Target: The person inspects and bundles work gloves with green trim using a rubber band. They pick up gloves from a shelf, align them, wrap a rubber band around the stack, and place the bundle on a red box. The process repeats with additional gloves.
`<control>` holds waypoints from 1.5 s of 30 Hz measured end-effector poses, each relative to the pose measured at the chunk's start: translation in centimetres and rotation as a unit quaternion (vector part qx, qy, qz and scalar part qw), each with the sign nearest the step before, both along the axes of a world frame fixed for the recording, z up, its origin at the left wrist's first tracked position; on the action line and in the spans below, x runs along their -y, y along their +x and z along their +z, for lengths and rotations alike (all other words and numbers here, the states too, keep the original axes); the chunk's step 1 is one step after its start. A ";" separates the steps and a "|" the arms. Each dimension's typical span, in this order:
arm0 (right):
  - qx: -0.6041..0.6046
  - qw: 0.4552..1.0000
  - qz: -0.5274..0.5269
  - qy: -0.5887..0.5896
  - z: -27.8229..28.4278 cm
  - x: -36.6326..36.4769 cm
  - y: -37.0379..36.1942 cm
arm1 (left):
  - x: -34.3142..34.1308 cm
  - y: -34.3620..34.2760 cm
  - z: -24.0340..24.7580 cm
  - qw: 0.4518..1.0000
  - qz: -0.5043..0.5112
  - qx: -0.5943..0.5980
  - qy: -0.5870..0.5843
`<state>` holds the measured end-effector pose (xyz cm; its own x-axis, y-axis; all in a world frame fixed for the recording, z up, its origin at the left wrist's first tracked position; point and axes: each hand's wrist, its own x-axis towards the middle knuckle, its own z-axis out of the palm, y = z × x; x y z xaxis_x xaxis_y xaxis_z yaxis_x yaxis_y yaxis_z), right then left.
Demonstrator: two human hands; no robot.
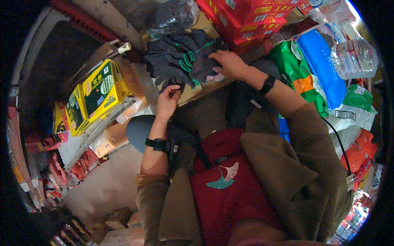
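Note:
A pile of dark grey knit gloves [168, 51] with green cuff edging lies on a cardboard box [191, 95] in front of me. My left hand [168, 100] is closed at the pile's near left edge, its thumb and fingers pinching the edge of a dark glove [177, 87]. On the pile's right side rests my right hand [229, 65], palm down, its fingers apart and touching the gloves. Some pink cloth or paper [215, 77] shows just under that hand. What lies beneath the gloves is hidden.
Red printed cartons [250, 30] are stacked behind the pile, beside a black plastic bag [172, 16]. Yellow boxes [98, 92] stand on a ledge at left. Green [287, 61] and blue packs [320, 61] and a clear plastic jug [355, 58] crowd the right.

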<state>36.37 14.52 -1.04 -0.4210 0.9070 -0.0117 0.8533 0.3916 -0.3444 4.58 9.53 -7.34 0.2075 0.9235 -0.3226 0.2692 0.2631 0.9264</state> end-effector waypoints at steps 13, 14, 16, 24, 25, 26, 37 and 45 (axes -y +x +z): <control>-0.225 0.974 -0.006 0.010 2.5 0.3 -3.0 | 1.8 2.5 2.1 0.990 0.043 -0.128 0.038; -0.294 0.953 -0.005 0.076 3.1 -0.2 -3.7 | 1.9 2.4 2.3 0.973 0.045 -0.198 0.107; -0.311 0.947 -0.030 0.078 4.0 -1.3 -4.2 | 1.7 2.1 2.2 0.976 0.049 -0.198 0.079; 0.023 0.984 0.151 0.092 0.5 3.0 -4.2 | 0.9 0.7 1.0 0.969 0.078 -0.225 0.061; 0.079 0.977 0.169 0.108 -0.2 3.6 -4.0 | 1.0 0.5 1.1 0.977 0.079 -0.186 0.063; 0.094 0.977 0.160 0.107 -0.7 3.7 -3.9 | 1.1 0.4 1.1 0.983 0.083 -0.147 0.071; -0.320 0.939 -0.102 0.069 6.1 -3.9 -3.2 | 1.3 -0.2 1.9 0.969 0.159 0.184 0.035; -0.134 0.956 -0.117 0.234 1.5 -0.8 -1.6 | 2.4 -1.8 3.4 0.952 0.199 0.229 0.032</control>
